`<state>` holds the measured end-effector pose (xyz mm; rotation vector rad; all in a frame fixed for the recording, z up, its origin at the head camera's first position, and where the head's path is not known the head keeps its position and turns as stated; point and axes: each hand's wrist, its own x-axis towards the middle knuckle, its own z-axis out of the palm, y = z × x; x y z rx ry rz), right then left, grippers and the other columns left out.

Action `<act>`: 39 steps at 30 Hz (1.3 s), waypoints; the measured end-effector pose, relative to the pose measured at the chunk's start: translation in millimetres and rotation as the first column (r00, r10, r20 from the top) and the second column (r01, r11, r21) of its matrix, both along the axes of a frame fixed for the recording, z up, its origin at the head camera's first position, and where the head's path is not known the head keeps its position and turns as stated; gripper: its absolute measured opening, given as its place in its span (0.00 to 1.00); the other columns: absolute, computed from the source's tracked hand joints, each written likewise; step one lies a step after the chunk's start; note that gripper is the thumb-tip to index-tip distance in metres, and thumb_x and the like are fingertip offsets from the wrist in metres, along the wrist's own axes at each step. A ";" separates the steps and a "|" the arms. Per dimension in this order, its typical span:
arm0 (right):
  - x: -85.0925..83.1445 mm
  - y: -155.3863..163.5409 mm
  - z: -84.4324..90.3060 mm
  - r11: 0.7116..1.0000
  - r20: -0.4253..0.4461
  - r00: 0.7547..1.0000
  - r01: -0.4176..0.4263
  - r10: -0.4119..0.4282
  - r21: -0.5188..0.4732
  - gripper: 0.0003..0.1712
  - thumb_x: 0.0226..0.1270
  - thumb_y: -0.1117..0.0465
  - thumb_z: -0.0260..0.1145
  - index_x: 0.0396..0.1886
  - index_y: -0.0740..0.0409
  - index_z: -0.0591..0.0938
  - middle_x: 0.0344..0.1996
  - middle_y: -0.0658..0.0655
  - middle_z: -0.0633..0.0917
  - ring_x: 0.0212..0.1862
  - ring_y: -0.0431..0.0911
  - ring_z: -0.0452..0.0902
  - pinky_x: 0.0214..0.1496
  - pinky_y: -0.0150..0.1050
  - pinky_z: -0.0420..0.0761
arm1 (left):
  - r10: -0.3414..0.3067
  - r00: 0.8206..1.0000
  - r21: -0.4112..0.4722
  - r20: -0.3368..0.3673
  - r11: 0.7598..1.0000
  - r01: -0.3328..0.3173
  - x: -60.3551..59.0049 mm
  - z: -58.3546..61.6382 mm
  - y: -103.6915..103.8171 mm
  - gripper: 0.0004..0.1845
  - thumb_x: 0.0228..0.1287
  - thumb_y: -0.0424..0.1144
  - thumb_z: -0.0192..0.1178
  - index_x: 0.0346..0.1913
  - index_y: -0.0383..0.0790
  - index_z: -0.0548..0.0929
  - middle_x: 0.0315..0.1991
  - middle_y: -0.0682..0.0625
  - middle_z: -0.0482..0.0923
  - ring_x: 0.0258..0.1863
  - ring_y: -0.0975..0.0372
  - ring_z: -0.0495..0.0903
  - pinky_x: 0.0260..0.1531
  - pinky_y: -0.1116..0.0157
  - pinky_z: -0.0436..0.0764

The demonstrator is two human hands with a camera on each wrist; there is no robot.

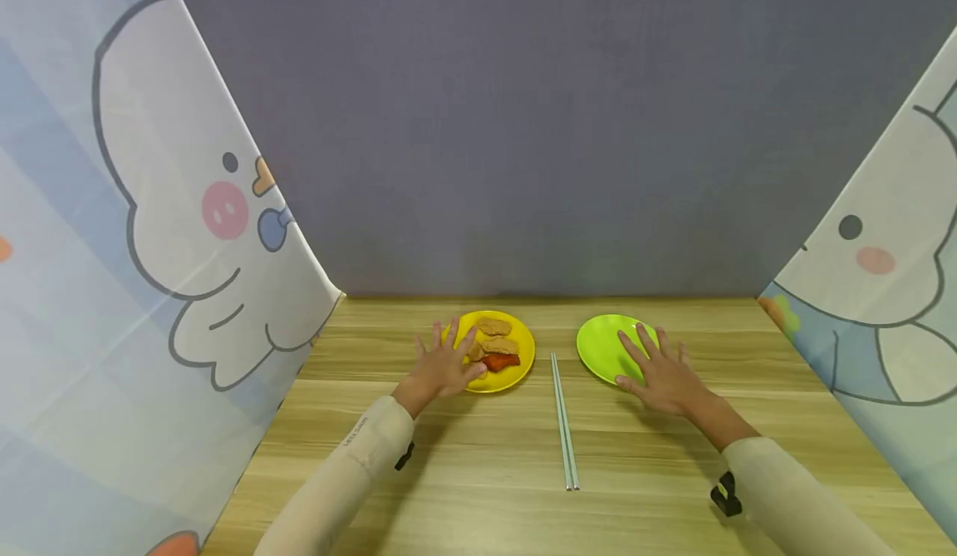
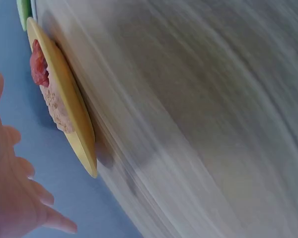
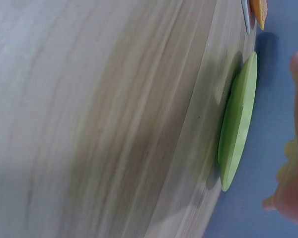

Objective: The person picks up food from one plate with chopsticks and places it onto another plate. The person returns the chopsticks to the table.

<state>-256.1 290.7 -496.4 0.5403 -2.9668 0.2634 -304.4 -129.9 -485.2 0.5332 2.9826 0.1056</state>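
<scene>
My left hand (image 1: 443,366), fingers spread, hovers over the left side of a yellow plate (image 1: 527,355). On that plate lie several breaded nuggets (image 1: 499,346) and a reddish-brown piece of meat (image 1: 499,361); the hand covers part of them. In the left wrist view the hand stays above the plate's rim (image 2: 84,144). My right hand (image 1: 661,377), also spread, is over the right part of a green plate (image 1: 598,344). The right wrist view shows a gap between those fingers and the green plate (image 3: 238,124). Neither hand holds anything.
A pair of pale chopsticks (image 1: 564,423) lies on the wooden table (image 1: 493,473) between the two plates. A grey wall panel (image 1: 523,140) rises behind the table, with cartoon-printed curtains (image 1: 172,165) at both sides.
</scene>
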 end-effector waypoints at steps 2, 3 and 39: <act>0.3 1.0 -0.5 1.000 -0.020 1.000 -0.015 0.015 0.010 0.48 0.73 0.36 0.60 0.82 0.56 0.57 0.78 0.74 0.55 0.76 0.78 0.47 0.67 0.86 0.53 | 0.018 1.000 0.031 0.015 0.999 -0.018 -1.8 -0.7 -1.5 0.42 0.76 0.69 0.40 0.84 0.55 0.44 0.84 0.41 0.34 0.81 0.35 0.39 0.71 0.23 0.49; 0.4 1.2 -0.5 0.999 -0.030 0.999 -0.028 0.028 0.017 0.48 0.72 0.37 0.61 0.81 0.57 0.58 0.78 0.74 0.56 0.76 0.78 0.49 0.66 0.86 0.55 | 0.028 0.999 0.056 0.023 0.998 -0.029 -2.9 -0.8 -2.5 0.42 0.76 0.68 0.41 0.84 0.54 0.44 0.84 0.40 0.35 0.81 0.35 0.39 0.71 0.23 0.49; 7.8 -76.4 -9.0 0.756 -0.135 0.746 -0.652 0.653 0.057 0.20 0.56 0.63 0.79 0.49 0.44 0.88 0.53 0.56 0.83 0.51 0.46 0.81 0.53 0.42 0.86 | 0.235 0.950 0.485 0.204 0.819 -0.307 -36.6 -4.6 -34.5 0.33 0.62 0.26 0.56 0.73 0.29 0.69 0.67 0.33 0.75 0.45 0.49 0.88 0.40 0.62 0.90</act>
